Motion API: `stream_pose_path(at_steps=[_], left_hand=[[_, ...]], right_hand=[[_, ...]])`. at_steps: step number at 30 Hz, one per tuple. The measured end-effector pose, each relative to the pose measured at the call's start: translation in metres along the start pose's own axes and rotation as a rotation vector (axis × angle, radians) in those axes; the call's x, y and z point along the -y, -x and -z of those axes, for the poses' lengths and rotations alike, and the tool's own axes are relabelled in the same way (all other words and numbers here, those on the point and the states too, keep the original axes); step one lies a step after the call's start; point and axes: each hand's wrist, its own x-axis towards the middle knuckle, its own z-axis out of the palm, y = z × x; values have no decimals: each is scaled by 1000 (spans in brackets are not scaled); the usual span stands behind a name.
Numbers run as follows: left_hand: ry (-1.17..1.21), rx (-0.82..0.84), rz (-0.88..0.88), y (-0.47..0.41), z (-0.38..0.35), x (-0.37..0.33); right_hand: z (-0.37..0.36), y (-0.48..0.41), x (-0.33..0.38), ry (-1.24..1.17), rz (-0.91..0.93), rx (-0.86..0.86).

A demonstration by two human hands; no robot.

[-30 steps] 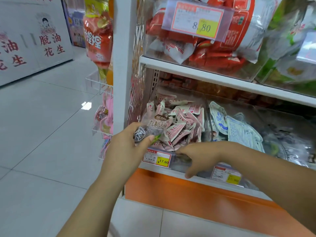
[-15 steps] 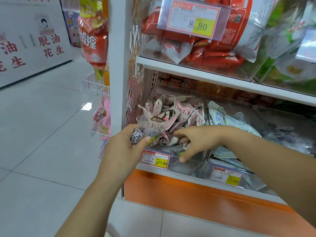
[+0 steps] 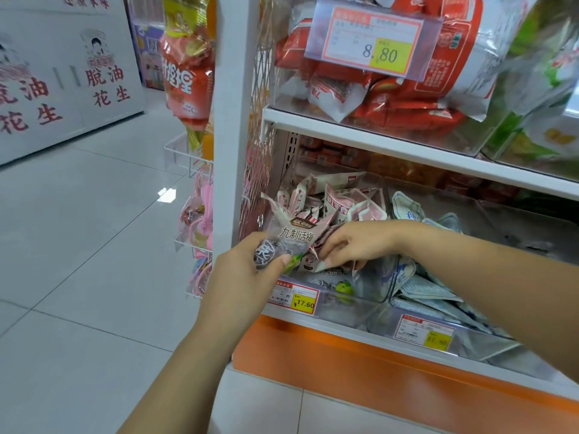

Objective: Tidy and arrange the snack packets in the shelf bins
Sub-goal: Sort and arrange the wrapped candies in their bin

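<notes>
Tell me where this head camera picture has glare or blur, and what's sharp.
Head view: a bright glare patch sits on the glossy white floor tiles; the green-and-white bags at upper right are blurred; the clear plastic bin front shows hazy reflections; print on the grey translucent snack packet in the left hand reads sharply.

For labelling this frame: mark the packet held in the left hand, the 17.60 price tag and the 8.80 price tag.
held packet point(image 3: 294, 237): head view, on its printed front.
17.60 price tag point(image 3: 303, 304): head view, on its yellow price patch.
8.80 price tag point(image 3: 390, 55): head view, on its yellow price patch.
</notes>
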Motion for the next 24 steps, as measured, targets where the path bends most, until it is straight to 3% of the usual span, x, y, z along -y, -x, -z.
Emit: stream_pose_path(at_steps=[6,14,24], left_hand=[[-26,22,3,-3,-7,1],[-45,15,12,-7,-9,4],[-115,17,-16,-9,-11,3]], right_hand=[[7,-7,-1,-129,-72,113],[10,-24,-15,-20,-106,491],[-18,-54,-27,167,-42,585]])
